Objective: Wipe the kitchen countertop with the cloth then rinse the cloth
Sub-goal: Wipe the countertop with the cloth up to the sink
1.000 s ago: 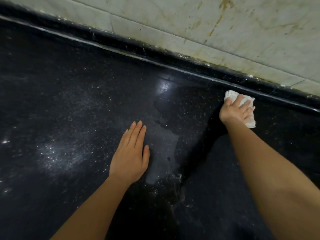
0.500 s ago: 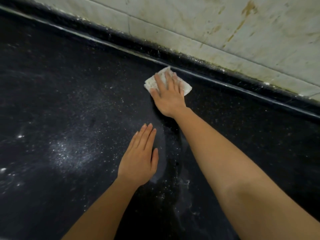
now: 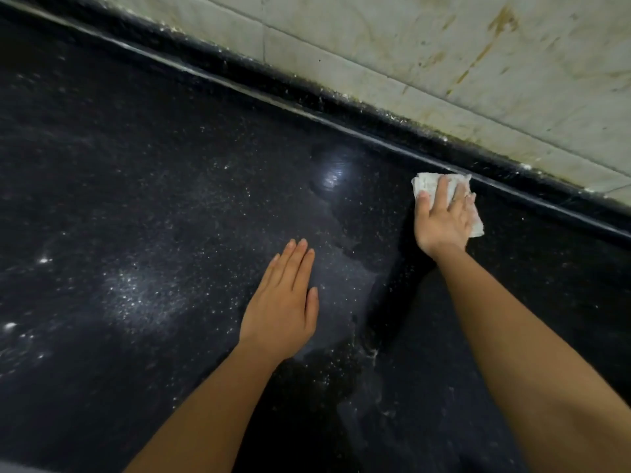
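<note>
Head view of a black, white-speckled stone bench (image 3: 143, 172). The cloth (image 3: 426, 181), small, white and crumpled into a rough pad with creased, ragged-looking edges, lies on the bench at its far right, just beside the raised dark ledge (image 3: 307, 97) that runs along the foot of the stained, pale tiled wall (image 3: 444, 46). The right hand (image 3: 442, 221) lies on top of it, palm down, fingers laid out over the fabric and pressing it to the surface; parts of the cloth show beyond the fingertips and at the hand's right edge. The left hand (image 3: 283, 302) rests flat on the bench, well apart from the cloth, fingers straight and together, holding nothing. A duller, smeared patch (image 3: 345, 278) lies between the two hands, and a light glare (image 3: 333, 172) shows beyond it.
</note>
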The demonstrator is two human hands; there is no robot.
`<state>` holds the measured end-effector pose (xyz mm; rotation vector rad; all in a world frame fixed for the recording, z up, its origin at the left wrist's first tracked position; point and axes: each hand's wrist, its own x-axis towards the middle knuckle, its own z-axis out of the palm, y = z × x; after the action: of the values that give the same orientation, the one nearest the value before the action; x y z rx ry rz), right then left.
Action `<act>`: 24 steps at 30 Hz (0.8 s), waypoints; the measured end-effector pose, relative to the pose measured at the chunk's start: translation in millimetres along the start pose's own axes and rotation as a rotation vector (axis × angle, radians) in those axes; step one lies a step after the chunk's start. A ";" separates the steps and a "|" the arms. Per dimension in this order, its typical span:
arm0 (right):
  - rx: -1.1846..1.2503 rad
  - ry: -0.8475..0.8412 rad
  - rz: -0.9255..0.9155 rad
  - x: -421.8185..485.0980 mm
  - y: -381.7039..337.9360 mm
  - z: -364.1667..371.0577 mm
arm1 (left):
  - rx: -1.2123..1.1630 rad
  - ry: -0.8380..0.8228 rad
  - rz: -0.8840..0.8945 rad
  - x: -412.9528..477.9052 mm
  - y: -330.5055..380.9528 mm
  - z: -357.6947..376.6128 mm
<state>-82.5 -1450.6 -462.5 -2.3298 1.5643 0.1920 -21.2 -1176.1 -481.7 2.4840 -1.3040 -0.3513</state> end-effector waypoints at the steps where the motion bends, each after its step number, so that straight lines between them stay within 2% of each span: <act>1: 0.009 -0.017 0.007 -4.9 -8.6 4.2 | 0.002 -0.001 0.001 0.1 -0.1 0.4; 5: -0.069 -0.112 -0.277 -49.8 -23.4 20.9 | 0.009 -0.002 0.004 0.1 -0.4 1.5; 9: -0.141 -0.207 -0.584 -121.4 -0.4 32.5 | -0.032 -0.008 0.010 0.3 -1.0 0.8; 13: -0.275 -0.327 -0.719 -157.3 33.3 30.4 | -0.060 -0.016 0.021 0.9 -1.5 -1.4; 16: -0.280 -0.390 -0.745 -140.1 33.2 18.4 | -0.071 -0.014 0.024 1.8 -0.9 -3.5; 18: -0.233 -0.333 -0.701 -118.2 22.3 14.9 | -0.070 -0.007 0.034 1.9 -1.4 -3.9; 21: -0.147 -0.232 -0.509 -82.5 -7.5 15.9 | -0.063 -0.019 0.044 1.3 -2.1 -3.4; 24: -0.079 -0.215 -0.349 -69.4 -35.5 20.7 | -0.078 -0.027 0.040 1.5 -1.6 -5.3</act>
<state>-75.5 -1370.6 -454.9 -2.5002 1.0497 0.4095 -17.3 -1175.6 -477.5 2.3940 -1.3227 -0.4196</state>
